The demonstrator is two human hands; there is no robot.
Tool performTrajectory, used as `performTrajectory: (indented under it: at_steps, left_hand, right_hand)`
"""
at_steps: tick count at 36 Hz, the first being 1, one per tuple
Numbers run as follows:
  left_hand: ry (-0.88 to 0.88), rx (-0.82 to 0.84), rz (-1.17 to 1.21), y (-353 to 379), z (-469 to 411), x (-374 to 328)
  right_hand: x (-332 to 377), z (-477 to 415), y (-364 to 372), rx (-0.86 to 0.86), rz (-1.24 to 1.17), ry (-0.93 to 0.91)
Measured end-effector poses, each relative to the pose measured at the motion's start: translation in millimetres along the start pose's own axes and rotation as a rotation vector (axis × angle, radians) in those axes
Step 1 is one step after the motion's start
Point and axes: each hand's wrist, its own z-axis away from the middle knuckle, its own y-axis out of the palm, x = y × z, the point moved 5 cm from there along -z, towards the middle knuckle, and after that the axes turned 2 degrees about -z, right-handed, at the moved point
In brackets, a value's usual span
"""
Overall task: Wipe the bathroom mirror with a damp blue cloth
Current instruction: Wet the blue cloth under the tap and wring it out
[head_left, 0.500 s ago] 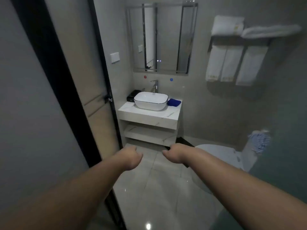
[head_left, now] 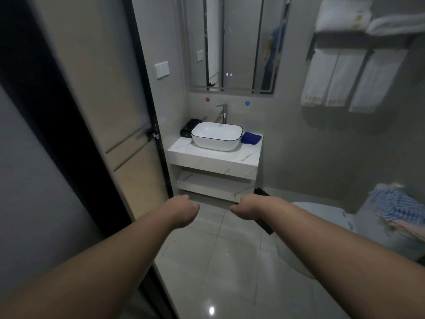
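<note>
Both empty, loosely curled: left hand, right hand, well short of cloth ahead on worktop, right nearer.

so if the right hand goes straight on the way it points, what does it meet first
Likely the vanity's lower shelf: the right hand lines up with it and nothing but open floor shows between them. Depth is unclear, so how far off it is I cannot tell.
</note>
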Motion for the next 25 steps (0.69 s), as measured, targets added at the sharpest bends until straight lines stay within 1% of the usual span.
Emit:
performTrajectory:
  at_steps: [5,11,13,19,25]
  left_hand:
    - [-0.016,0.087,-0.038,2.8,-26.0,-2.4]
    - [0.026,0.141,-0.091,9.9,-59.0,-20.0]
    - [0.025,0.139,-0.089,14.9,-71.9,-28.2]
    - [0.025,0.210,-0.138,38.0,-111.0,-48.0]
    - [0.006,0.226,-0.146,34.3,-203.2,-62.2]
  right_hand:
    - [5.1,-29.3,-11.4,0.015,0.000,0.014]
    - [-3.1,-66.9,-28.5,0.057,0.049,0.032]
    - [-5.8,-84.5,-34.9,0.067,0.066,0.035]
    - [-5.9,-149.0,-39.3,0.118,0.110,-0.008]
    - [-19.8,-246.9,-62.7,0.104,0.062,-0.026]
